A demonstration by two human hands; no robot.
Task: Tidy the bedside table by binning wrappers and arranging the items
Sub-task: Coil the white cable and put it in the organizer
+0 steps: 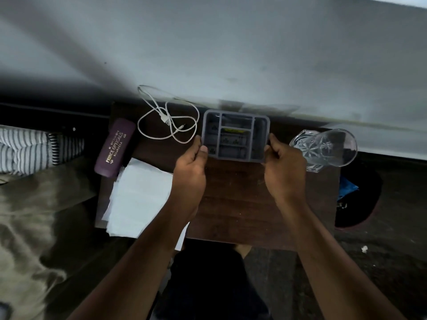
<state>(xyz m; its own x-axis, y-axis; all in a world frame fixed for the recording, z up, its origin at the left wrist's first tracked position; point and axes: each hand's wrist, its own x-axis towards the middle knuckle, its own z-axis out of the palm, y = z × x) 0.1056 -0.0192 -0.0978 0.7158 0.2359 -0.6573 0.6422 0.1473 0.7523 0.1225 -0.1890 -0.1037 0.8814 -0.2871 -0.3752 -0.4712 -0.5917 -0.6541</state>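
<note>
A grey compartment tray sits at the back of the dark wooden bedside table, close to the wall. My left hand grips its left edge, thumb on the rim. My right hand grips its right edge. Inside the tray lie grey cylinders and something with a yellow-green strip. A loosely coiled white cable lies left of the tray. A purple glasses case rests at the table's left edge. White paper sheets lie in front of the case, partly under my left forearm.
A clear cut-glass tumbler stands at the table's right back corner, close to my right hand. A dark round bin with something blue inside sits on the floor to the right. A bed with a striped pillow borders the left side.
</note>
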